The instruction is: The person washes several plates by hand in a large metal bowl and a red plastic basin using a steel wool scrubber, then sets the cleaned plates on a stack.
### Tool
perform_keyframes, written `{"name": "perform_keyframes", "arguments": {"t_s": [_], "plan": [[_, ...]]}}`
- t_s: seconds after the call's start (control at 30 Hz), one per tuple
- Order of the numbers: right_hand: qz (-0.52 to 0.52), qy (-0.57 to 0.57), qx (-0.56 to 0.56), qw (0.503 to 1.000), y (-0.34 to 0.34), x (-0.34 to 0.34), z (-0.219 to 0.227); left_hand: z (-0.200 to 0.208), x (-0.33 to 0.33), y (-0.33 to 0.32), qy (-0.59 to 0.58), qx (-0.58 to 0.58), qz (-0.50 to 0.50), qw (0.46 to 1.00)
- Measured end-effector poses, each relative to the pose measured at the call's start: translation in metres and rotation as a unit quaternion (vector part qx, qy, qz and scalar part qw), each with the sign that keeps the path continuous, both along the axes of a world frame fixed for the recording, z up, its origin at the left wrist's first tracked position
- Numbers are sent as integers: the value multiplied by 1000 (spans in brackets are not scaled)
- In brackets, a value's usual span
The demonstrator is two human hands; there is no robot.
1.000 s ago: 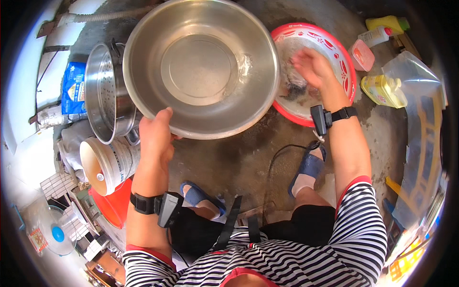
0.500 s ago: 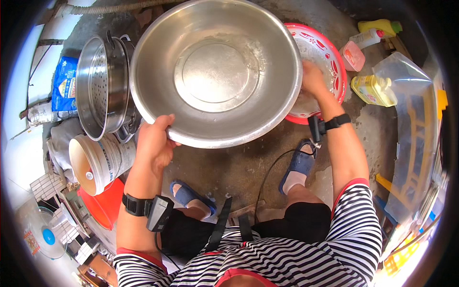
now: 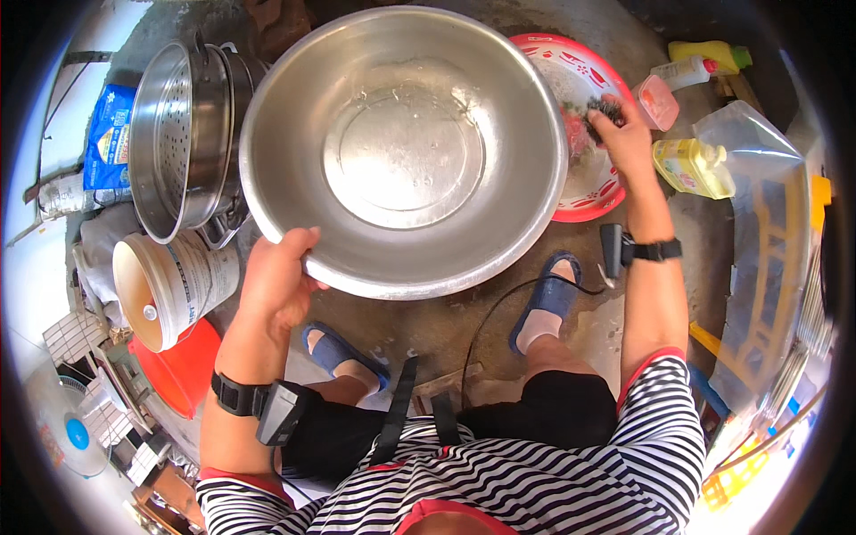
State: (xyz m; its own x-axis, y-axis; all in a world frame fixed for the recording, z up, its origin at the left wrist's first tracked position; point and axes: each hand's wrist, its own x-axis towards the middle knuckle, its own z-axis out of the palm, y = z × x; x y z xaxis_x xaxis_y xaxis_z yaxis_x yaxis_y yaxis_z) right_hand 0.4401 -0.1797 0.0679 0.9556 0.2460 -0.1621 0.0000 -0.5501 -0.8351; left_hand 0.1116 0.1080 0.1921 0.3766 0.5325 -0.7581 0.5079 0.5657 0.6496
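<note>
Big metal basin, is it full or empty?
Nearly empty: the metal basin holds only a little clear liquid, shown by glints and a wavy edge toward its far side.

A dark scourer (image 3: 606, 111) hovers near wet metal basin (image 3: 406, 160).

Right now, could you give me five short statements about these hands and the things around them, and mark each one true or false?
1. The left hand holds the rim of the large metal basin. True.
2. The right hand holds a yellow bottle. False: it holds a dark, wiry-looking wad.
3. The red-and-white basin is partly hidden by the large metal basin in this view. True.
4. The perforated metal pan is to the right of both basins. False: it is to their left.
5. The person is barefoot. False: blue slippers are on both feet.
</note>
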Motion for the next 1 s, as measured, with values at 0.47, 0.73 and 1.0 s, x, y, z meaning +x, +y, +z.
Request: {"name": "perform_keyframes", "arguments": {"t_s": [0.47,0.73,1.0], "plan": [[563,-261,-283,731,109,-106,41,11,-32,-51,8,-24,-69,997],[616,-102,-143,768,106,-208,66,18,-61,-57,-25,-44,-60,997],[425,-140,-382,809,105,-124,78,22,-76,-71,-59,-26,-76,995]]}}
